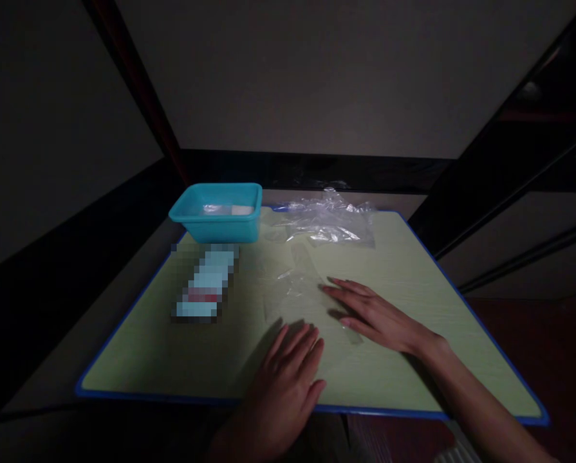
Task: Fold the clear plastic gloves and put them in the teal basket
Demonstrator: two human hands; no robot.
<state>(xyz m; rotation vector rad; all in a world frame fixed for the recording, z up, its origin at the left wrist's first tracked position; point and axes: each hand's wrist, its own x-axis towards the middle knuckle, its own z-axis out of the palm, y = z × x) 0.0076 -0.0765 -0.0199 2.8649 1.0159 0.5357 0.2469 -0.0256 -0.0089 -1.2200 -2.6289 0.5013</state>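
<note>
Nearest the camera are two bare hands, the left hand [290, 376] low and the right hand [379, 315] a little farther forward. Both are palm down and unclenched, the left with its fingers extended close together, the right with its fingers slightly apart.

Beneath them spreads one table [389, 386], its pale yellow-green top smooth and faintly streaked, trimmed all round with blue edging.

One sheet of clear plastic film [295, 289] lies flat just ahead of the left fingertips and beside the right ones, thin and lightly wrinkled; whether either hand presses on it cannot be told.

Beyond the left hand and off to its left stands one turquoise basin [220, 228], a rounded rectangle with a thick rim, apparently plastic.

Straight beyond both hands, past the film, sits one heap of crumpled clear plastic [331, 222], glossy and sharply creased; its pieces cannot be counted.

Left of the film and ahead of the left hand is one pixelated oblong [208, 273], pale blue with a reddish band, its identity hidden.

Inside the basin rest one white piece [242, 210] and some shiny clear material [216, 209].
</note>
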